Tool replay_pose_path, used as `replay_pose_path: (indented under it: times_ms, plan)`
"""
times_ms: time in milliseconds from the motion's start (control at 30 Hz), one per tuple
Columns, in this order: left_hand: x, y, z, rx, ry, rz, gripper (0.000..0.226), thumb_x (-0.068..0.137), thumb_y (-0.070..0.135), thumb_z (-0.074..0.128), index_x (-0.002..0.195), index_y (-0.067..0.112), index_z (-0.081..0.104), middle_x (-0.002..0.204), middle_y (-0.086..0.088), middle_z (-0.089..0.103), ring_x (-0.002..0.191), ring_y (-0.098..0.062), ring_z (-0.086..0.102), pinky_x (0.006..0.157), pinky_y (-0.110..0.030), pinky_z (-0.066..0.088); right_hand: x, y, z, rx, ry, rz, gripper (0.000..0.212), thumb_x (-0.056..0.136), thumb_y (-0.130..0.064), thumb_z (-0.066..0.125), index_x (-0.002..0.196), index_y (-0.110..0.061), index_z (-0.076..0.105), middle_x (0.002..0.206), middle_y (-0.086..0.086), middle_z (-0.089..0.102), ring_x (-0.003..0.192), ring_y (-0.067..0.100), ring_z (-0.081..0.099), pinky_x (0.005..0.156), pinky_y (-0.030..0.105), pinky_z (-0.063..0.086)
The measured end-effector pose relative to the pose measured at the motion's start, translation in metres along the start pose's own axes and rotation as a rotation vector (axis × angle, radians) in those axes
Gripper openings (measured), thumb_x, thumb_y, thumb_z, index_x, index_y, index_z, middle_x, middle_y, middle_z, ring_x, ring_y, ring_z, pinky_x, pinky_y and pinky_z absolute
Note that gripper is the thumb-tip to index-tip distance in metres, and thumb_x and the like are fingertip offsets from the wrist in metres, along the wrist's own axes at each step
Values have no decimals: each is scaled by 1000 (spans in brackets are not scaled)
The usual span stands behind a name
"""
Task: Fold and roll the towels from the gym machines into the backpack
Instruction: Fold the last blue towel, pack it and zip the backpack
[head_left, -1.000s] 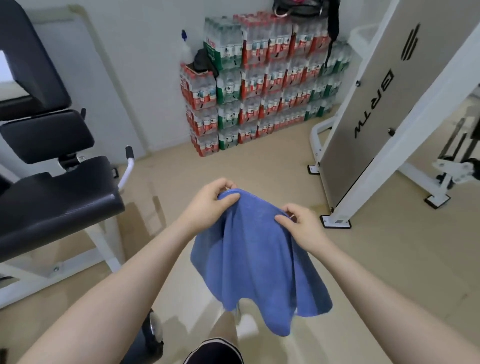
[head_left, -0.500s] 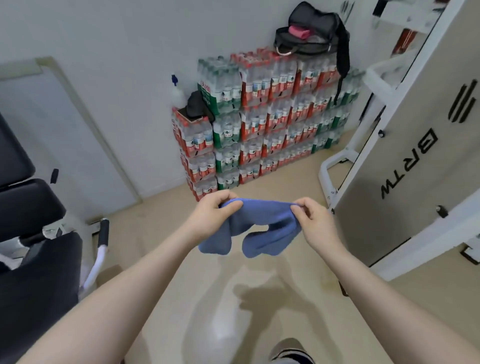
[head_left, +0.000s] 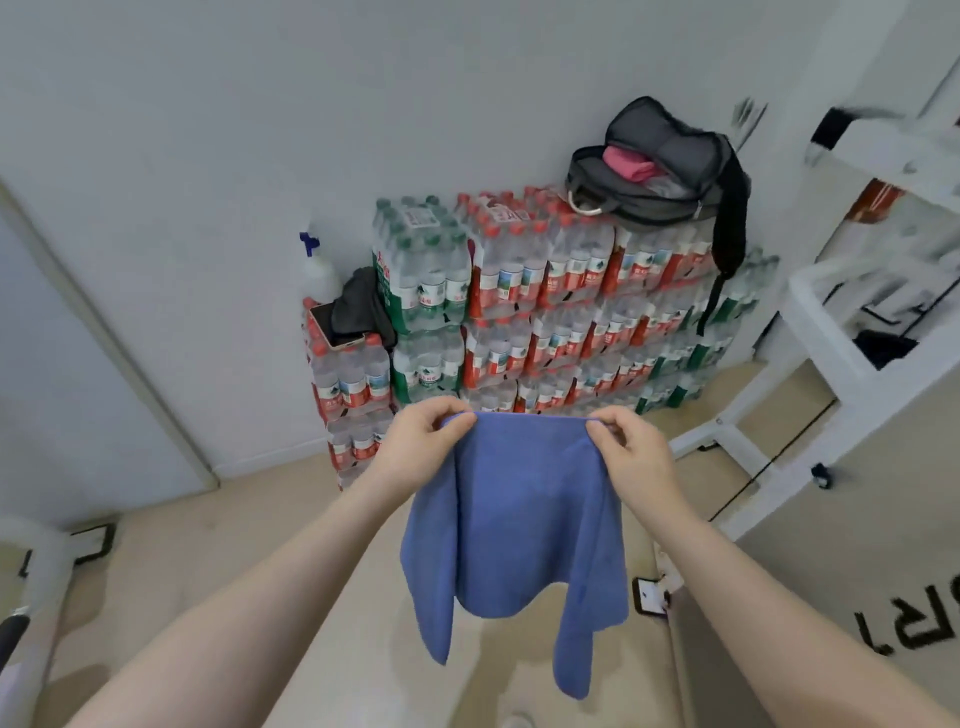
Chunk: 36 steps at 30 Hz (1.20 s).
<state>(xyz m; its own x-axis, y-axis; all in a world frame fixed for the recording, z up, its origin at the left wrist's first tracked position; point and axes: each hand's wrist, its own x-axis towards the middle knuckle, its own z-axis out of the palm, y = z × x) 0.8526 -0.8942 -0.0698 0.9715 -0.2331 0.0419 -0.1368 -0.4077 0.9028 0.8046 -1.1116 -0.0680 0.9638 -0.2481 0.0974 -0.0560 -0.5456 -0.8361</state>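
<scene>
In the head view, the left hand (head_left: 418, 441) and the right hand (head_left: 631, 449) each pinch one top corner of the blue towel (head_left: 511, 540). Half a second ago the towel was bunched between the hands; now it hangs open above the floor (head_left: 291, 597). The open backpack (head_left: 670, 171), with a pink towel (head_left: 631, 162) inside, lies on top of the stacked water bottle packs (head_left: 545, 312), at their right end, and appears closer than before.

floor (head_left: 270, 525): open ahead | bottle packs (head_left: 545, 312): block wall | machine frame (head_left: 810, 410): blocks right
</scene>
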Motion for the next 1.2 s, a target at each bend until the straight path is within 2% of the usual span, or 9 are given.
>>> replay_pose_path:
  times_ms: [100,200,433,533,633,833,1000,1100,1200]
  plan:
    - [65,16,10,-86,55,-9,21,90,16,55,72,25,60,75,15,58,70,6,51,63,-3,37,77,-2,-20,42,-12,15,14,92,-14,52,81,-18,60,78,-7,59,74,8,53,62,17,40]
    - [118,24,12,-102,48,15,23,91,15,54,70,26,58,73,14,57,64,9,49,65,-7,38,138,-5,-25,94,-15,34,18,92,-14,51,76,-19,58,79,-2,58,72,9,51,64,20,40]
    - [248,24,-12,139,85,271,27,87,18,60,72,40,55,79,21,59,77,14,54,70,-1,37,272,-12,-18,231,-14,-2,17,92,-12,52,78,-5,59,79,14,58,73,18,52,73,34,46]
    - [315,25,-27,214,114,369,10,82,30,54,77,30,62,77,22,57,79,15,51,72,-2,35,341,-25,-12,271,22,-46,19,90,-10,54,71,-11,59,72,4,57,66,7,51,67,20,43]
    - [382,35,-50,252,194,462,27,80,36,52,81,14,68,72,19,54,75,12,49,71,-4,35,414,-51,-3,299,84,-121,27,86,-4,56,64,-19,58,66,-4,56,58,-6,48,61,7,40]
    - [496,60,-111,345,390,525,18,84,25,55,84,15,70,68,14,46,68,9,48,64,-3,34,540,-108,22,248,165,-270,26,84,-6,58,65,-24,59,67,-10,59,57,-9,49,63,7,40]
    - [577,53,-137,458,498,453,14,88,15,58,93,9,69,76,5,47,68,-13,48,64,-9,34,635,-126,55,161,206,-345,9,87,-12,57,82,-18,63,74,-14,60,65,-5,51,66,10,38]
    - [617,14,-137,623,431,261,32,89,11,54,120,9,57,109,-12,54,98,-29,52,86,-31,38,687,-115,88,-107,51,-337,21,91,-14,52,110,-9,61,110,5,62,98,14,57,80,11,34]
    - [627,-34,-132,703,341,34,43,89,15,53,132,11,46,133,-11,44,119,-32,41,99,-37,32,711,-91,122,-318,-119,-334,37,89,-13,53,126,-6,51,130,13,50,123,27,45,102,27,30]
